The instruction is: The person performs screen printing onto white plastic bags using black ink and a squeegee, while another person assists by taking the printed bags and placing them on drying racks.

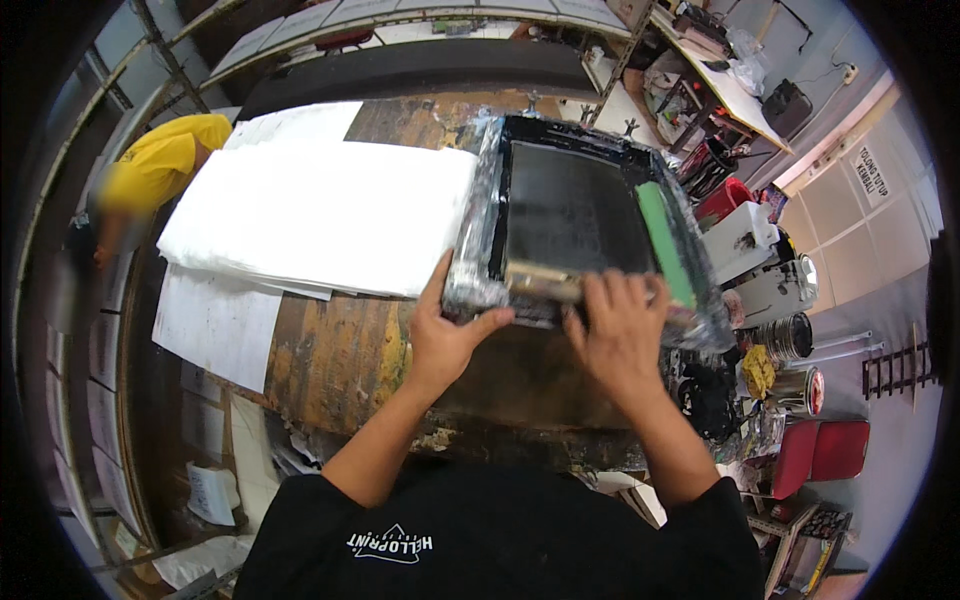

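Note:
A screen printing frame with a dark mesh and ink-smeared, tape-covered edges sits in front of me, right of the middle. My left hand grips its near left corner, thumb pointing inward along the near edge. Across the near end of the mesh lies a squeegee with a wooden handle. Curled over that handle is my right hand; it looks slightly smeared by motion. A green strip runs along the frame's right inner side. Directly left of the frame lies a thick stack of white sheets.
The stained wooden table carries more white paper at its left edge. A person in a yellow shirt bends at the far left. Ink cans, a red bucket and a red chair stand to the right.

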Demonstrator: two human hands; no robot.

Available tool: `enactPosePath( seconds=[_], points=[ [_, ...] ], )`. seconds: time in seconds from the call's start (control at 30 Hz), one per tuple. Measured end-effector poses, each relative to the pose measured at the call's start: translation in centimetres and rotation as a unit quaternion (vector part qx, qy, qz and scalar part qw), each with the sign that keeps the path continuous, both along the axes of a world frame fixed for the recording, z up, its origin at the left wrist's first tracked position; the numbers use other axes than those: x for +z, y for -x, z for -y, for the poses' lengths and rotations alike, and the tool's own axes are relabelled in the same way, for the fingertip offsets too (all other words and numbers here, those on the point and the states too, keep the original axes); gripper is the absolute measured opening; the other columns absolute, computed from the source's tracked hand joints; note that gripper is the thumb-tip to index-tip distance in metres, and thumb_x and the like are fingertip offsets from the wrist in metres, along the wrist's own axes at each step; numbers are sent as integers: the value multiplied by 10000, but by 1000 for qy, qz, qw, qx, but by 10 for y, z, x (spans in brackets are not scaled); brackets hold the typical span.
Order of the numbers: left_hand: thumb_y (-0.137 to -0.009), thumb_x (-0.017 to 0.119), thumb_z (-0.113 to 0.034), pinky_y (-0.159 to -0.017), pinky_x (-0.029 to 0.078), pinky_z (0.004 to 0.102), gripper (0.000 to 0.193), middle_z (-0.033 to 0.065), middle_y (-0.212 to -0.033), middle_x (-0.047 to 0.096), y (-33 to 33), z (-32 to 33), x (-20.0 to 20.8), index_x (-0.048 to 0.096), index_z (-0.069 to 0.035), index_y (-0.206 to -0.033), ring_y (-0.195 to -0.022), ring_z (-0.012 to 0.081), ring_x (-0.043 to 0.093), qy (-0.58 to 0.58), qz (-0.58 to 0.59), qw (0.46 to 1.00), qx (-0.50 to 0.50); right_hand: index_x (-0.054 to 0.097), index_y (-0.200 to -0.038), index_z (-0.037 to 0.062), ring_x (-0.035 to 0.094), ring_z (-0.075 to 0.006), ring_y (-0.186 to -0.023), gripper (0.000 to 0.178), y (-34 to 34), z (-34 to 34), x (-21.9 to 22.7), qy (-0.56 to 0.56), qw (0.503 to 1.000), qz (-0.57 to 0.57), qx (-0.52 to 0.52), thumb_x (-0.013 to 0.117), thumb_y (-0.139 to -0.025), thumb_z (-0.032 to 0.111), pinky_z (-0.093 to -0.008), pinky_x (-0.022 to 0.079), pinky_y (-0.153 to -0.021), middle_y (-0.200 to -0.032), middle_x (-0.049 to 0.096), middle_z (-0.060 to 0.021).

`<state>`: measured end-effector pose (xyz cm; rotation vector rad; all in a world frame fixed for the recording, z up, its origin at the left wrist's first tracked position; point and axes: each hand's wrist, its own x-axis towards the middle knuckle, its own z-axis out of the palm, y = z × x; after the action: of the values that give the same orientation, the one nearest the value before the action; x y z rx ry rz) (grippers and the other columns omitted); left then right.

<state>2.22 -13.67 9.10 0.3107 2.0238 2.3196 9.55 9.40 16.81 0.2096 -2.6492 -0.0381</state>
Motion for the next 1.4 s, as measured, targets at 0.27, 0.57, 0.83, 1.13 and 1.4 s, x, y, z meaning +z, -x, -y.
enactPosePath(
  seconds=[0.27, 0.57, 0.83, 1.13, 1.4],
  points=[
    [-940, 579, -821, -1247, -74, 761, 1199, 382, -1738, 139, 9, -10, -58, 255, 63, -1683, -1635, 542, 88, 638, -162, 751, -60, 671, -1018, 91, 614, -321, -911, 357, 86, -30, 109, 4, 994, -112, -10, 661, -974, 445, -477, 373, -904, -891, 619, -97],
    [-920, 801, -532, -1313, 65, 660, 879, 293, -1501, 606, 59, -46, 0, 583, 148, -1433, -1492, 432, 490, 441, -274, 854, 36, 730, -1105, 45, 664, -373, -957, 452, 118, -33, 153, -5, 991, -131, -20, 587, -1049, 470, -446, 423, -931, -1003, 729, -162],
    [-993, 779, -306, -1351, 105, 562, 603, 264, -1418, 668, 105, 69, 9, 607, -54, -1513, -1305, 388, 671, 456, -172, 858, 165, 756, -1206, 55, 699, -359, -937, 556, 110, -41, 132, -40, 988, -147, -20, 640, -1023, 567, -474, 446, -925, -923, 733, -163],
    [-1072, 624, -360, -1295, 173, 699, 447, 152, -1573, 572, 38, -78, -57, 658, -165, -1472, -1536, 374, 449, 487, -434, 743, -152, 649, -714, 99, 508, -184, -623, 636, 124, -35, 170, 25, 997, -78, -15, 493, -1086, 591, -424, 420, -787, -639, 581, -44],
    [-1076, 596, -470, -1277, 151, 736, 552, 167, -1690, 422, 29, -137, -101, 597, -171, -1540, -1593, 440, 317, 472, -408, 760, -184, 618, -688, 103, 465, -170, -574, 697, 123, -42, 174, 13, 994, -105, -18, 452, -1095, 644, -424, 465, -765, -586, 521, -10]
  ],
)
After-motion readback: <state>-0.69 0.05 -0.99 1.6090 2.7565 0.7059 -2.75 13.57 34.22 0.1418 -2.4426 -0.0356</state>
